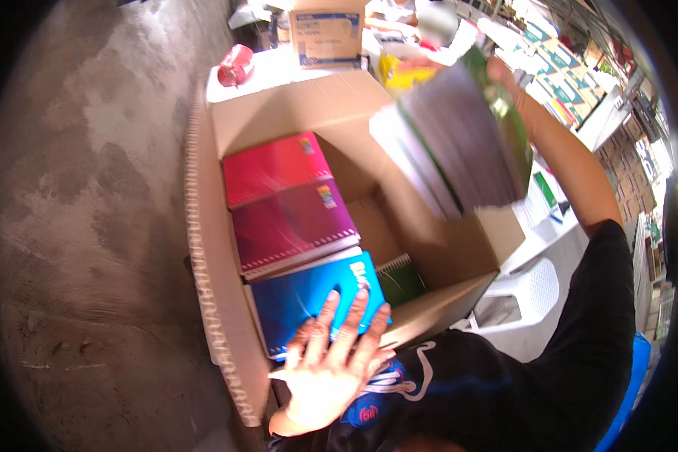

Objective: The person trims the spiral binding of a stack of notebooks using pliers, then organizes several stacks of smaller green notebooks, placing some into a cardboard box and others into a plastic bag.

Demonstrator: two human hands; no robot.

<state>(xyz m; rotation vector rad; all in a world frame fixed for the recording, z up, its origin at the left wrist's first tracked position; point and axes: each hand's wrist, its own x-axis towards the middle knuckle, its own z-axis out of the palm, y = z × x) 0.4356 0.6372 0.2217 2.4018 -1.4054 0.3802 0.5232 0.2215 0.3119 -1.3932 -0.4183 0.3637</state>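
A large cardboard box (297, 105) stands open in front of me. Down its left side sit a red notebook stack (275, 167), a purple spiral notebook stack (290, 226) and, nearest me, a blue notebook stack (297, 301). My left hand (330, 365) lies on the blue cover with its fingers spread. Up at the right, my right hand (507, 84) grips a thick stack of notebooks (459, 139), green covers showing among the pale page edges, held above the box's right side. It is blurred by motion. Lower in the box's near right corner lies a green spiral notebook (401, 280).
Behind the box, a white table (267, 64) carries a crumpled red can (236, 65), a smaller cardboard box (328, 38) and a yellow package (407, 71). A white plastic chair (516, 297) stands at the right. Grey concrete (90, 226) fills the left.
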